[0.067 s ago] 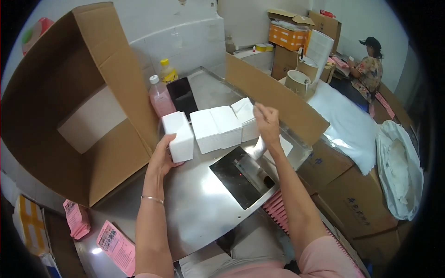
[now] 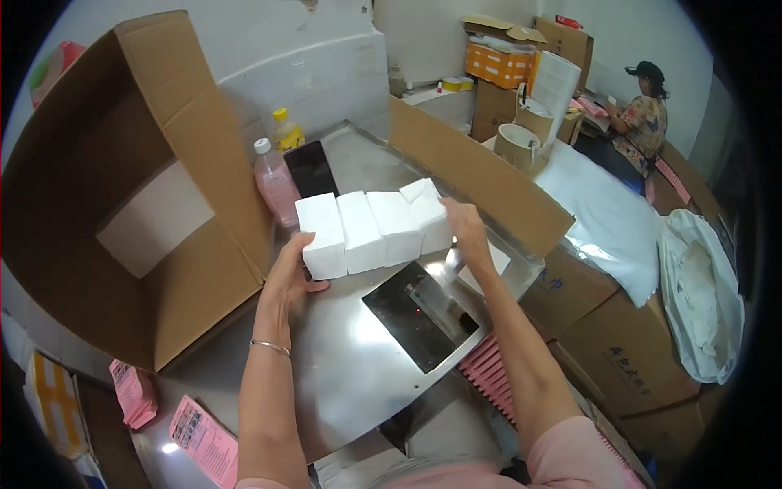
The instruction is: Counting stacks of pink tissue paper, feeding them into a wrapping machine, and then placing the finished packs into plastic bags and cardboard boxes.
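Several stacks of folded white paper (image 2: 361, 232) stand side by side in a row on the metal table (image 2: 326, 350). My left hand (image 2: 295, 269) grips the leftmost stack (image 2: 322, 232), thumb on its side and fingers low around it. At the other end, my right hand (image 2: 466, 228) is closed against the rightmost stack (image 2: 430, 213), whose top sheet sits askew. Some of the right fingers are hidden behind the hand. Just in front of the row is a dark rectangular opening (image 2: 419, 318) in the tabletop.
A large open carton (image 2: 183, 106) lies at the left. Behind the stacks are a pink-liquid bottle (image 2: 275, 183), a yellow bottle (image 2: 287, 130) and a black phone (image 2: 311, 169). A cardboard flap (image 2: 481, 167) edges the right side. Pink printed packets (image 2: 204, 436) lie lower left. A co-worker (image 2: 643, 122) sits far right.
My left hand has brought the leftmost stack right, up against the others, closing the gap. The right hand has lowered slightly beside the right end.
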